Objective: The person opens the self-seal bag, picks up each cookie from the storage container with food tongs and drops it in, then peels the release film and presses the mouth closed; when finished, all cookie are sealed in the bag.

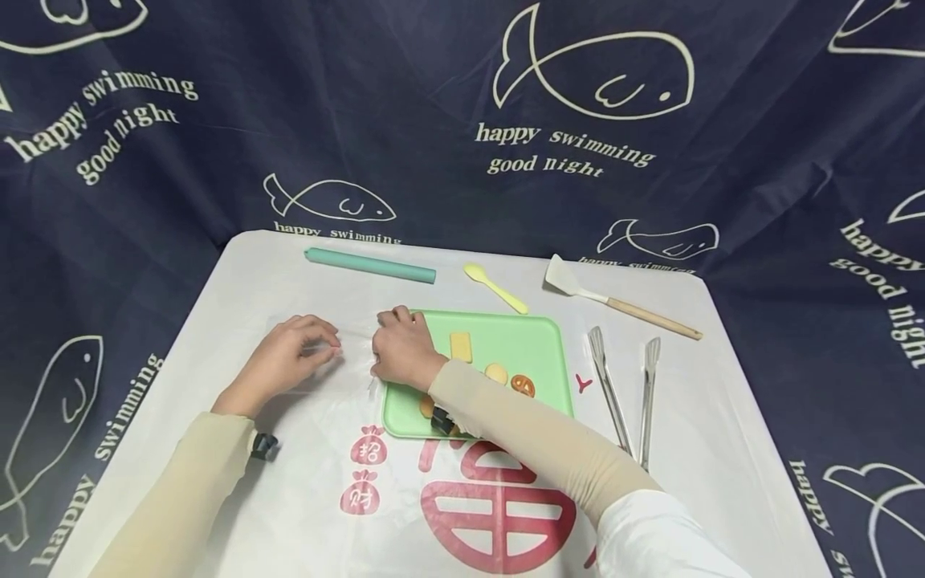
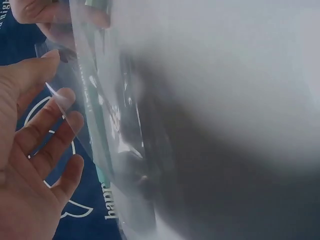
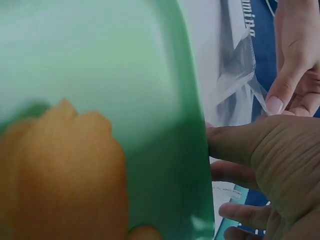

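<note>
Clear plastic film [image 2: 122, 112] stretches between the two hands, just left of the tray. Behind everything hangs a dark blue curtain [image 1: 433, 104], lettered "happy swimming" and "good night" beside fish outlines. White cloth [image 1: 723, 457] covers the table; both rounded far corners show, and broad white margins run along its left and right edges. Near the tray its red print includes pouches reading 招 and 财 and a large character partly covered.

Green tray [image 1: 551, 341] lies at the middle, its right rim well apart from the table's edge. The left hand [image 1: 287, 359] pinches the film between thumb and forefinger, its other fingers spread. The right hand [image 1: 405, 351] reaches across the tray to its left rim, knuckles bent; with those fingertips hidden at the rim, I cannot tell whether they clamp the film.

Spatula [image 1: 617, 301], metal tongs [image 1: 611, 385] and teal roll [image 1: 370, 266] surround the tray, then a yellow spoon [image 1: 497, 289]. Smallest are a square cracker [image 1: 460, 347], a pretzel [image 1: 523, 385] and a round biscuit [image 1: 496, 372].
</note>
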A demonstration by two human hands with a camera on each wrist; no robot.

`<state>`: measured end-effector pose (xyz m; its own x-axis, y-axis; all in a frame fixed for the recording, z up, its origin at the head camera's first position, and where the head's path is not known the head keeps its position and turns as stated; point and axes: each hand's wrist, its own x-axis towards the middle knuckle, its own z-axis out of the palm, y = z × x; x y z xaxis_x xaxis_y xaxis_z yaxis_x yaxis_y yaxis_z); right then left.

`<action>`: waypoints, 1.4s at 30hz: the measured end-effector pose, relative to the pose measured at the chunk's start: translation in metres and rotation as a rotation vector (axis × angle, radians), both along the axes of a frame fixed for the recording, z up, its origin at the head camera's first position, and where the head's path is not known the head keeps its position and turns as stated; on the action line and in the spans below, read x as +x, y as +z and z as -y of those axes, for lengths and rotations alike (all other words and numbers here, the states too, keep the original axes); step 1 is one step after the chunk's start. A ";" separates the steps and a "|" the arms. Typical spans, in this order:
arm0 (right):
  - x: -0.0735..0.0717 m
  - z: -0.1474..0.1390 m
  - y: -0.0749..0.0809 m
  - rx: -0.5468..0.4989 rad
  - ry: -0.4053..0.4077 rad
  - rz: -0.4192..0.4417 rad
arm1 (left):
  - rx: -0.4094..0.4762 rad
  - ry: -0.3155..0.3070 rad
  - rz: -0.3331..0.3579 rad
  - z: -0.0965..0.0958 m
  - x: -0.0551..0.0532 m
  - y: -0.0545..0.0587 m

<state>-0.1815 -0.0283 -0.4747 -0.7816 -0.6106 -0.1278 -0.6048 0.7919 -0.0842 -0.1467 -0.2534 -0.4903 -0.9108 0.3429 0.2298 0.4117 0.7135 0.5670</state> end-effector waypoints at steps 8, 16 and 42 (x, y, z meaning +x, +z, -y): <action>0.009 -0.043 0.020 -0.327 -0.043 0.055 | 0.033 -0.004 0.030 -0.002 0.003 -0.001; 0.037 -0.208 0.036 -0.709 -0.334 -0.011 | 0.025 0.002 0.020 -0.003 0.005 -0.007; 0.123 -0.385 -0.014 -0.340 -0.741 0.079 | 0.043 -0.029 0.010 0.002 -0.002 -0.007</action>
<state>-0.0585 0.3567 -0.4891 -0.9939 0.0458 -0.1003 0.0835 0.9073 -0.4121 -0.1490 -0.2558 -0.4970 -0.9031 0.3590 0.2357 0.4257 0.6760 0.6015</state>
